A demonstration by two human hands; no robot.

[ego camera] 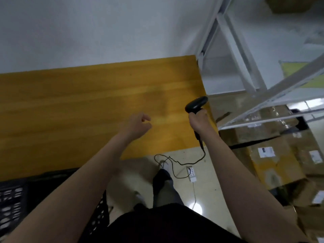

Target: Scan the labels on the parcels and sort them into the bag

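— What has each grip got?

— The right grip [198,120] is curled round the handle of a black scanner [196,104], head up, right at the table's [70,111] right edge. Its cable [185,163] drops to the floor beside a white power strip [191,173]. The left grip [138,125] hangs over the table's right half, near the front edge. The fingers look loosely curled with nothing in them, though they are blurred.

— And the parcels?

— The cardboard parcels [273,155] sit off the table, stacked past its right edge beneath a white metal rack [245,71]. White labels [266,152] face up. A black crate [14,199] sits at the table's near left corner.
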